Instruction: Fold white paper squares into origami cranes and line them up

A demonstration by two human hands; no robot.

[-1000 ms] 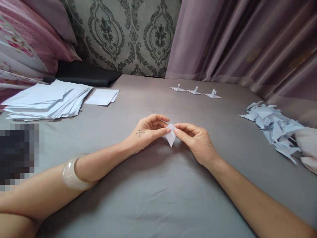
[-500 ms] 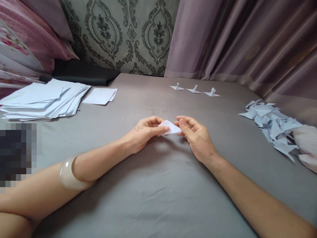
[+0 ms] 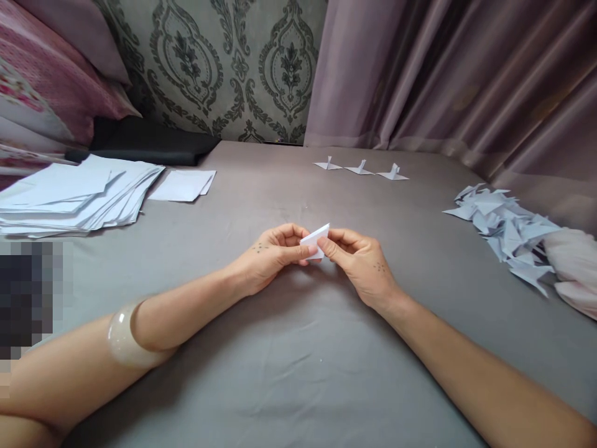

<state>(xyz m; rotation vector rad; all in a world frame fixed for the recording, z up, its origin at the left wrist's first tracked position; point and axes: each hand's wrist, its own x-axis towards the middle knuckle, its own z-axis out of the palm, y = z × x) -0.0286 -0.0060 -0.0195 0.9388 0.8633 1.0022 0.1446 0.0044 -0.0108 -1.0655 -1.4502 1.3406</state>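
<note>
A small folded piece of white paper is held up between my two hands at the middle of the view, one corner pointing up and right. My left hand pinches its left side, thumb in front and fingers curled behind. On its right side my right hand grips it between thumb and fingers. The fingertips behind the paper are partly hidden. Farther back stand three folded paper figures in a row, each with upright points and flat side flaps.
A large stack of white paper sheets lies at left, with smaller square sheets beside it. On the right are a heap of folded paper pieces and a pale cloth. Grey fabric covers the surface. A black folded item lies at the back left.
The folded paper has turned, its corner now tipping upward. My right hand has moved left, its thumb now pressing the paper's front. The whole view has shifted slightly.
</note>
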